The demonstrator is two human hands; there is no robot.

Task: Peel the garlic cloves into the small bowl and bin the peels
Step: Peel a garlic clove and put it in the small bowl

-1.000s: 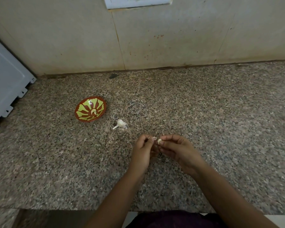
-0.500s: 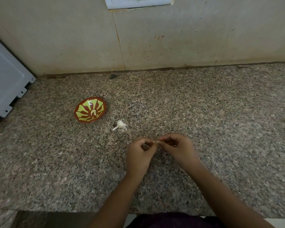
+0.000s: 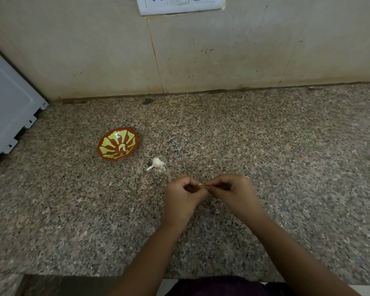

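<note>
We're mid-peel here, by the look of it. Left hand point(image 3: 184, 195) and right hand point(image 3: 233, 193) are both curled, fingertips meeting, and each grip pinches the same garlic clove point(image 3: 201, 184), a pale speck right between them. That's over the surface point(image 3: 265, 135), right of the small bowl point(image 3: 109, 146) and nearer us. One peeled clove point(image 3: 122, 147) already sits in the bowl, and the leftover garlic head point(image 3: 156, 163) lies just right of it. Next move, we'd guess: strip the skin, drop the clove in, and save the peel for a bin we can't see.
</note>
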